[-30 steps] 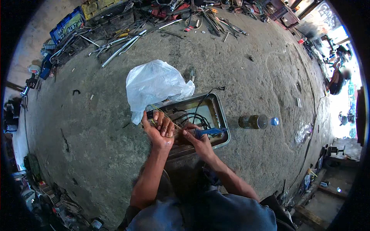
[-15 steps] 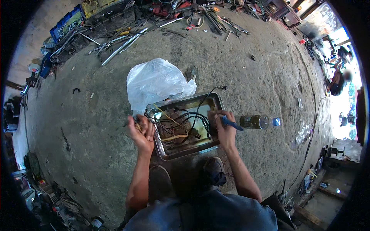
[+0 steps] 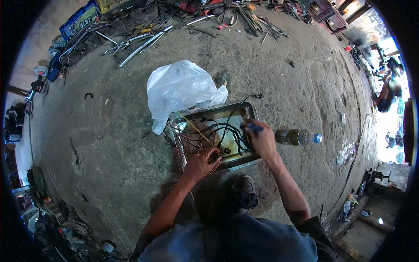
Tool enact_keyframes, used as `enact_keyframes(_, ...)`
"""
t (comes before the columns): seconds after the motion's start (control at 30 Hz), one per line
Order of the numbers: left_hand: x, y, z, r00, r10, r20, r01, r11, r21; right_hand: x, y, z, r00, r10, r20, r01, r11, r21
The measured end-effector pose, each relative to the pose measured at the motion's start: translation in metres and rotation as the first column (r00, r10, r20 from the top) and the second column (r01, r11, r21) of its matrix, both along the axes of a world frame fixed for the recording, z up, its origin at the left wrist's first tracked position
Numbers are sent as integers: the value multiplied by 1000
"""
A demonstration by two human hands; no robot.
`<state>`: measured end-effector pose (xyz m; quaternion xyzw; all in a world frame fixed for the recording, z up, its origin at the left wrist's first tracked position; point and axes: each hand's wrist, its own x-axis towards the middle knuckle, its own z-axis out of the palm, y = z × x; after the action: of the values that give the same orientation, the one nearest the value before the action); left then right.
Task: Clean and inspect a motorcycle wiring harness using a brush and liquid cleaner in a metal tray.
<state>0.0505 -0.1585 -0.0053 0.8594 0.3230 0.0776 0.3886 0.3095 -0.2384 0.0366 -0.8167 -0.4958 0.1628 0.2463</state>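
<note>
A metal tray (image 3: 238, 163) with a shallow yellowish liquid in it lies on the floor before my feet. Inside it sits a tangled wiring harness (image 3: 230, 129) of black, brown and yellow wires with connectors. At the tray's near left edge, my left hand (image 3: 200, 166) is closed on a dark connector (image 3: 214, 156) of the harness. My right hand (image 3: 264, 142), over the tray's right side, grips a blue-handled brush (image 3: 254, 128); its working end is blurred and partly hidden. A clear bottle (image 3: 289, 137) of yellowish liquid with a blue cap lies right of the tray.
A white plastic bag (image 3: 181, 87) lies against the tray's far left side. Long metal bars (image 3: 144, 47) and many hand tools (image 3: 248, 22) line the far edge of the concrete floor (image 3: 118, 144). Another person (image 3: 387, 94) is at the far right.
My left hand has moved right from beside the tray to its near edge and closed on the connector. My right hand stays over the right side, its brush turned.
</note>
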Motion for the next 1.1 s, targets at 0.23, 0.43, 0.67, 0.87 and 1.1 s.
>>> enact_keyframes(0.23, 8, 4, -33, 998, -43, -52, 44, 999, 5, -34, -26, 20, 826, -143, -546, 264, 953, 149)
enact_keyframes(0.43, 15, 4, -24, 988, -27, -150, 24, 999, -23, -85, -46, 0, 909, 48, -415, 18, 988, 154)
enact_keyframes(0.67, 13, 7, -31, 989, 19, -148, -28, 998, -62, -79, -33, 20, 943, -134, -304, 171, 980, 99)
enact_keyframes(0.87, 18, 0, -39, 995, 85, -57, -88, 994, -58, -73, -46, -13, 958, -31, -285, 62, 993, 100)
enact_keyframes(1.1, 21, -5, -30, 988, 151, -15, -150, 988, 30, -8, -2, 10, 919, -205, -337, 264, 955, 137)
